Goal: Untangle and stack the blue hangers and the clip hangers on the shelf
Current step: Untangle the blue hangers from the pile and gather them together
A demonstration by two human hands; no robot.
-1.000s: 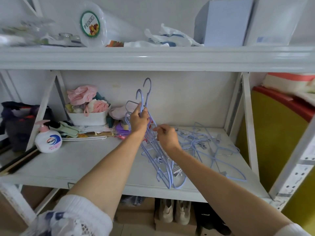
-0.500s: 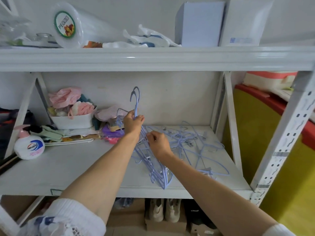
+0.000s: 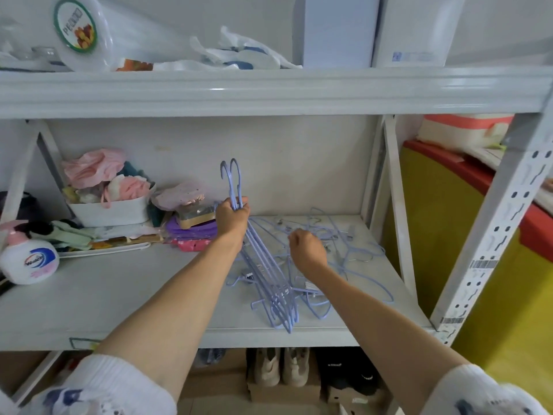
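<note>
In the middle of the frame, the left hand (image 3: pixel 232 218) grips a bunch of blue hangers (image 3: pixel 267 272) just below their hooks. The hooks stand up above the fist, and the lower ends rest on the white shelf (image 3: pixel 98 298) near its front edge. Just right of it, the right hand (image 3: pixel 308 250) has its fingers curled over the tangled pile of clip hangers (image 3: pixel 344 245); if it pinches a wire, I cannot tell. At the left edge stands a hand soap bottle (image 3: pixel 28 260).
</note>
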